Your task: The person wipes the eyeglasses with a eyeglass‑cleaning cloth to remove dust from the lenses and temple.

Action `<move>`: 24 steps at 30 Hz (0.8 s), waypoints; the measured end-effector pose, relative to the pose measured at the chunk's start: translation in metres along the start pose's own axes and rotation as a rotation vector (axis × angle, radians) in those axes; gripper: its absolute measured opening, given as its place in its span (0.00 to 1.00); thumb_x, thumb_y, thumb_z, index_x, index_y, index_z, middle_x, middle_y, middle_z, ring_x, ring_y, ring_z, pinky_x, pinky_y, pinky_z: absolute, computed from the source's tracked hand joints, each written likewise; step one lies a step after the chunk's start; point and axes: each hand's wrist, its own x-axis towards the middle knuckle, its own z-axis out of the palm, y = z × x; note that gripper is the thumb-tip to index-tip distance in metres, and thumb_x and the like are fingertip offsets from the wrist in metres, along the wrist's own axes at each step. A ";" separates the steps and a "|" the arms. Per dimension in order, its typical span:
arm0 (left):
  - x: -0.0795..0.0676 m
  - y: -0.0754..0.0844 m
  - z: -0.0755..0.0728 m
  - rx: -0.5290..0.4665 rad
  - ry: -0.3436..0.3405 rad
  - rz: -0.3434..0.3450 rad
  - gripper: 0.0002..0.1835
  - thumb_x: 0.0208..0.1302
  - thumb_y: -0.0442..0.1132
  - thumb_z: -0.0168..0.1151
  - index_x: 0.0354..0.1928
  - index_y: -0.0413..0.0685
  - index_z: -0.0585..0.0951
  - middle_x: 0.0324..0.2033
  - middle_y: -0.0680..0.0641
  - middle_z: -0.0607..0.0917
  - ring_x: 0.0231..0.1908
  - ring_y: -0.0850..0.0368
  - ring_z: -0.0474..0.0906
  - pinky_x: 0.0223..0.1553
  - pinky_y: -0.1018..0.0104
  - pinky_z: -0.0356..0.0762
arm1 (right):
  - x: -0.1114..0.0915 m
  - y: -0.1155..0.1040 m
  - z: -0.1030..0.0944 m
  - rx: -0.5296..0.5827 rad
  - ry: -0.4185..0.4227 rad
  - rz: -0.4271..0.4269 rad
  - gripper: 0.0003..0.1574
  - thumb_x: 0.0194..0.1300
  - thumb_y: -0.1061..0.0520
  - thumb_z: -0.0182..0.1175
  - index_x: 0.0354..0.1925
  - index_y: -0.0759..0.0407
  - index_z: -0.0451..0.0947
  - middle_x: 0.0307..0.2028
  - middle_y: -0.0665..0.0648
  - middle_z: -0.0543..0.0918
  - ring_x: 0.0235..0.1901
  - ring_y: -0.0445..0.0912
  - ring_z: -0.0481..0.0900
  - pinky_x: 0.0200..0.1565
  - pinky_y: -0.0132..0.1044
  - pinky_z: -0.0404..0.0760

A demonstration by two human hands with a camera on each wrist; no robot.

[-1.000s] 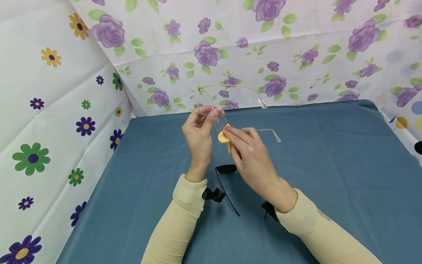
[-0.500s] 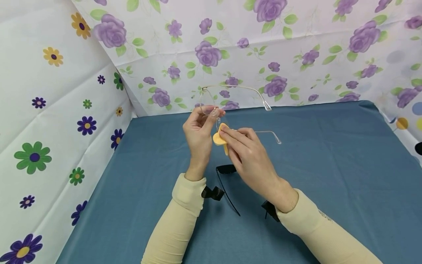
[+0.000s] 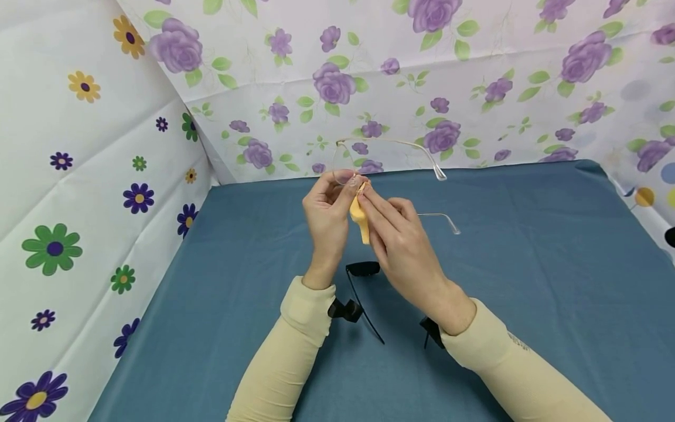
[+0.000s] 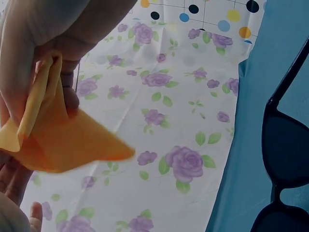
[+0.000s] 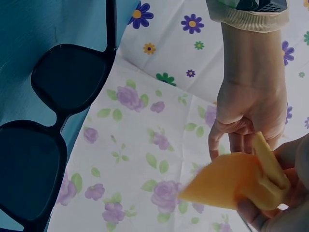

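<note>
My left hand (image 3: 327, 228) pinches a pair of thin, clear-lensed eyeglasses (image 3: 439, 172) near the middle of the frame, their temples pointing right. A yellow cloth (image 3: 360, 218) is folded in the fingers of my right hand (image 3: 410, 258), right beside the left fingertips and over the lower lens, which it hides. In the right wrist view, a loose corner of the cloth (image 5: 219, 181) hangs out from the right fingers, with the left hand (image 5: 253, 99) behind it. From the left wrist, the cloth (image 4: 72, 145) hangs in a fold below the right hand.
Black sunglasses (image 3: 364, 269) lie on the blue-covered table (image 3: 527, 281) beneath my forearms, one temple stretched toward me. A white sheet with purple roses (image 3: 334, 85) hangs behind the table, and another with bright daisies (image 3: 53, 249) on the left.
Both hands and the eyeglasses have shifted a little right. The right fingers and cloth have risen along the frame to the left fingertips, and the cloth now hangs narrower.
</note>
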 end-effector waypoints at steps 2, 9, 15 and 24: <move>0.000 0.000 0.001 0.021 0.006 0.013 0.08 0.72 0.27 0.64 0.44 0.24 0.81 0.38 0.39 0.90 0.39 0.57 0.89 0.46 0.56 0.87 | 0.000 0.000 0.000 -0.010 -0.017 0.038 0.30 0.73 0.69 0.62 0.70 0.70 0.72 0.72 0.65 0.73 0.53 0.61 0.75 0.54 0.50 0.78; 0.002 0.001 -0.002 0.048 -0.008 0.098 0.09 0.73 0.29 0.64 0.43 0.24 0.81 0.37 0.36 0.88 0.40 0.56 0.88 0.48 0.52 0.86 | 0.000 -0.005 -0.007 -0.005 -0.102 0.157 0.25 0.73 0.67 0.64 0.66 0.68 0.78 0.67 0.64 0.78 0.50 0.58 0.76 0.49 0.46 0.81; 0.007 -0.001 -0.008 0.034 0.018 0.090 0.15 0.73 0.37 0.67 0.43 0.25 0.81 0.36 0.47 0.89 0.39 0.55 0.88 0.48 0.50 0.86 | 0.003 -0.011 -0.018 0.159 -0.178 0.187 0.21 0.73 0.67 0.63 0.62 0.61 0.84 0.56 0.59 0.87 0.44 0.50 0.78 0.37 0.39 0.80; 0.005 -0.005 -0.008 -0.003 -0.045 -0.032 0.10 0.73 0.32 0.66 0.44 0.27 0.81 0.37 0.52 0.90 0.42 0.54 0.88 0.55 0.49 0.84 | 0.008 -0.022 -0.041 0.339 0.068 0.241 0.23 0.72 0.67 0.64 0.63 0.57 0.84 0.55 0.54 0.88 0.44 0.46 0.79 0.34 0.33 0.72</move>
